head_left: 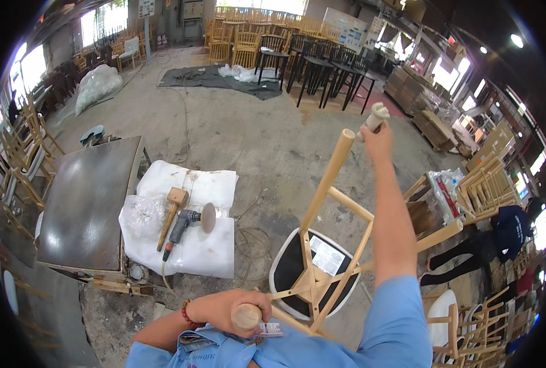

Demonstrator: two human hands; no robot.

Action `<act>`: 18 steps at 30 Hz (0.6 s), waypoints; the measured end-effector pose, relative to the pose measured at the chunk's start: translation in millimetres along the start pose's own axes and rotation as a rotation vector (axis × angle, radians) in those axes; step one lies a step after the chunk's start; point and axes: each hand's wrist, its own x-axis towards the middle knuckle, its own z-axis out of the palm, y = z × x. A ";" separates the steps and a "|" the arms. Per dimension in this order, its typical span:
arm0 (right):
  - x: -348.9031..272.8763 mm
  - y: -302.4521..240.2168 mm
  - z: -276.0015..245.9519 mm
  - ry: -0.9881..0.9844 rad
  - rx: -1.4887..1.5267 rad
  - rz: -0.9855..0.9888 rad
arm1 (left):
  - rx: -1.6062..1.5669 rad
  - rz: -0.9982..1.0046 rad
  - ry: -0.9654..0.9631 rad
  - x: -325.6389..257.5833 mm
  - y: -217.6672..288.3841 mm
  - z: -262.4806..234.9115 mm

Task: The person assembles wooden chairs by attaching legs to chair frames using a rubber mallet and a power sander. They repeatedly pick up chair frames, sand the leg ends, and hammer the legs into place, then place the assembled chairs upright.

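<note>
A light wooden chair (pixel 326 179) stands upside down in front of me, legs pointing up. The black underside of its seat (pixel 288 265) carries a white paper label (pixel 326 255). My left hand (pixel 216 306) is wrapped round one chair leg (pixel 246 317) close to my chest, the leg's round end facing up. My right arm stretches forward past another leg, and my right hand (pixel 378 142) grips an off-white, bunched, cloth-like roll (pixel 378 114). That roll is held in the air, apart from the nearest leg tip. Its exact kind is not clear.
Left of the chair, a grey power sander (pixel 182 228) and a wooden mallet (pixel 173 208) lie on white foam sheeting (pixel 215 245), beside a dark-topped table (pixel 89 202). An air hose (pixel 248 245) loops on the floor. At right, a person (pixel 500 236) works among chairs. Black chairs (pixel 328 64) stand ahead.
</note>
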 end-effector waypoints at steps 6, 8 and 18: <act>3.4 -21.8 -1.5 -0.102 -0.154 0.023 | -0.002 0.017 0.079 -1.4 -2.7 2.0; 4.4 -28.4 -10.9 -0.066 -0.305 -0.009 | -0.052 0.002 0.000 -3.9 2.7 -0.7; -214.4 -150.5 87.4 -0.575 0.018 -0.872 | -0.857 0.065 0.734 -18.2 -38.5 -32.0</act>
